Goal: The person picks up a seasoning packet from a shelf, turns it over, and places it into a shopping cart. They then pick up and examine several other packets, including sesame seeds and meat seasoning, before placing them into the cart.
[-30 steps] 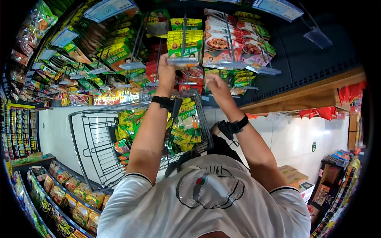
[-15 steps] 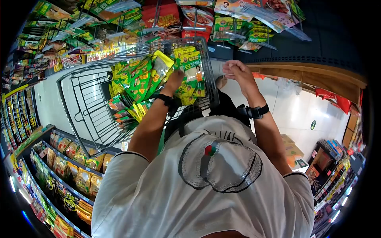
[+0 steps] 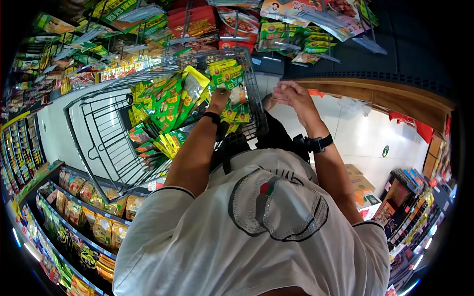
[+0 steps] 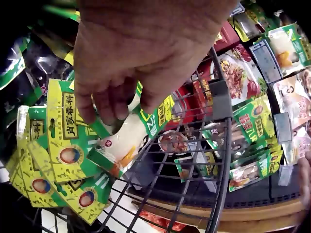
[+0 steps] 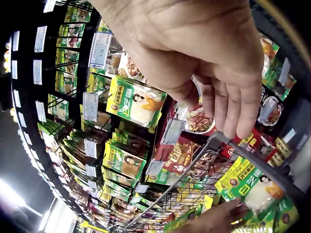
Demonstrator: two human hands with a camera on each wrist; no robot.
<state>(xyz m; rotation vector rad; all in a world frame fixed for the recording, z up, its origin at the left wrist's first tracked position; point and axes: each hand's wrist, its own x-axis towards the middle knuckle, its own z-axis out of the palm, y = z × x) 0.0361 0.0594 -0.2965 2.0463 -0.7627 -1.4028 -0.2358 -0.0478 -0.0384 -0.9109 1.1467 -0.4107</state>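
Observation:
My left hand is inside the wire shopping cart, at its end nearest the shelf. In the left wrist view its curled fingers hold a green-and-yellow seasoning packet with a clear window showing pale contents. More packets of similar colours lie beside and under it. My right hand hovers to the right of the cart with loosely bent fingers and nothing in them. In the right wrist view, the right hand overlaps the cart's rim, with the packet below it.
Hanging packets fill the rack beyond the cart. A wooden shelf edge runs along the right. Behind on the left stands a low shelf of bagged goods; cardboard boxes sit on the floor at right.
Both hands came down from the hanging packets on the rack. The left hand moved into the cart with a packet; the right moved beside the cart. The view tilted downward.

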